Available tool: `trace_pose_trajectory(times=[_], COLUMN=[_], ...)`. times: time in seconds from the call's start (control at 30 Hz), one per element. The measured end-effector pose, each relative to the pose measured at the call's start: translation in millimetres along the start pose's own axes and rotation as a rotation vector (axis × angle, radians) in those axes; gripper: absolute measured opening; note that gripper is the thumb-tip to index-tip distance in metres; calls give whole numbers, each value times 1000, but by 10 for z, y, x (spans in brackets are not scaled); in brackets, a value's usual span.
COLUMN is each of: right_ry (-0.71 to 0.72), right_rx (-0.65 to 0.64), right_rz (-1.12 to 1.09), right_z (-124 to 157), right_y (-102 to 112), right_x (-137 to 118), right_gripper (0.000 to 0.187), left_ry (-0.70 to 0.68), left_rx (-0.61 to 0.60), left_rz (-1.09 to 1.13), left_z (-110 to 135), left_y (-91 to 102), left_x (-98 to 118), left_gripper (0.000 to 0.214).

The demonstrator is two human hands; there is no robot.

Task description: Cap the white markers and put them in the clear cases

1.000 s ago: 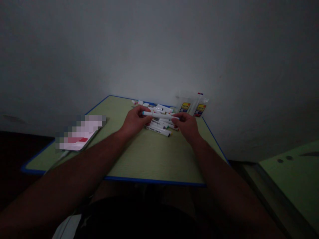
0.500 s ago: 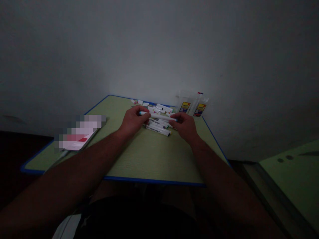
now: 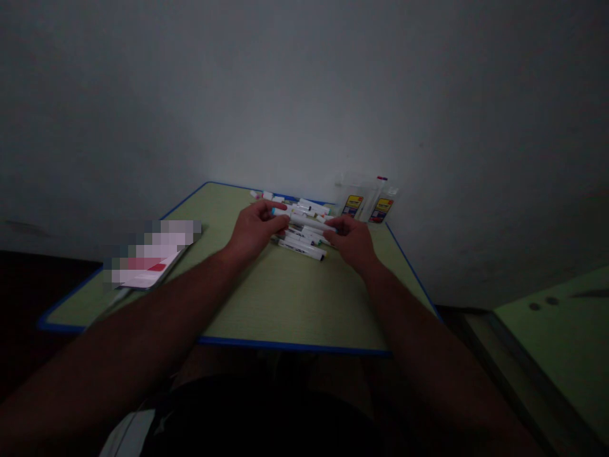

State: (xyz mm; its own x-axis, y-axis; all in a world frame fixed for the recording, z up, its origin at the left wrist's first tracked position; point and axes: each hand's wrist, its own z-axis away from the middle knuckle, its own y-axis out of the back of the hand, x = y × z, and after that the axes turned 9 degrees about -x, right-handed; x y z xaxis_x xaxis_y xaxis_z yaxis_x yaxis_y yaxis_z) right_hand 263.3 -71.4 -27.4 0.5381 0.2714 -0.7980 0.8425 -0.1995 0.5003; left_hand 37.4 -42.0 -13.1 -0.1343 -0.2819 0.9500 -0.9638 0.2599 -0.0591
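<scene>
Over the far middle of the table, a white marker (image 3: pixel 311 221) is held level between both hands. The thumb and fingers of my left hand (image 3: pixel 255 225) are closed on its blue-tipped left end. At the other end, my right hand (image 3: pixel 352 240) pinches the barrel between thumb and fingers. The left end looks slightly out of line with the barrel; whether it has come apart is too dim to tell. Loose white markers (image 3: pixel 302 248) with differently coloured ends lie in a pile beneath and behind the hands, partly hidden by them.
Clear plastic cases (image 3: pixel 364 202) with yellow-and-dark labels stand at the back right, one with a marker upright in it. A phone-like device (image 3: pixel 152 266), partly blurred out, lies at left with a cable. The green table (image 3: pixel 285 304) has a blue edge and meets the wall.
The marker's left end has shifted slightly up and out of line with the barrel, and my left fingers have moved a little. My right hand has stayed nearly in place.
</scene>
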Motion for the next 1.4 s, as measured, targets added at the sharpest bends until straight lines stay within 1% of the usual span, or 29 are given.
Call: trace_pose_trajectory(times=[0.1, 0.23, 0.33, 0.43, 0.53, 0.7, 0.8, 0.9, 1.03, 1.1, 1.2, 1.33, 1.4], right_ry=[-2, 5, 22, 43, 39, 17, 14, 11, 17, 42, 81, 108, 101], right_rx=[-6, -41, -36, -20, -20, -24, -22, -26, -47, -66, -101, -128, -132], right_rz=[22, -4, 8, 35, 15, -34, -74, -132, -205, -223, -231, -285, -273], right_z=[-2, 19, 36, 44, 44, 43, 44, 45, 54, 63, 80, 103, 112], right_y=[-3, -19, -33, -34, -26, -28, -35, -38, -37, -38, -47, -66, -70], right_x=[19, -26, -72, -93, -91, -83, -90, -104, -134, -153, -182, -217, -232], right_gripper=[22, 22, 21, 21, 20, 21, 22, 22, 26, 28, 29, 34, 33], left_ry=[-12, -2, -3, -24, -17, -1, -23, -65, -55, -47, -49, -40, -43], left_rx=[-67, -132, -128, -88, -64, -111, -158, -212, -266, -280, -269, -288, -302], left_rz=[8, -11, -7, 36, 80, 125, 70, -46, -162, -164, -164, -279, -349], left_z=[15, 40, 34, 8, -10, 4, 26, 56, 84, 87, 86, 97, 109], left_y=[12, 25, 31, 34, 27, 13, 18, 14, -11, -23, -26, -18, -17], left_x=[12, 18, -1, -17, -5, 11, 17, 41, 59, 54, 48, 36, 21], left_gripper=[30, 36, 35, 32, 32, 37, 37, 32, 24, 24, 24, 25, 26])
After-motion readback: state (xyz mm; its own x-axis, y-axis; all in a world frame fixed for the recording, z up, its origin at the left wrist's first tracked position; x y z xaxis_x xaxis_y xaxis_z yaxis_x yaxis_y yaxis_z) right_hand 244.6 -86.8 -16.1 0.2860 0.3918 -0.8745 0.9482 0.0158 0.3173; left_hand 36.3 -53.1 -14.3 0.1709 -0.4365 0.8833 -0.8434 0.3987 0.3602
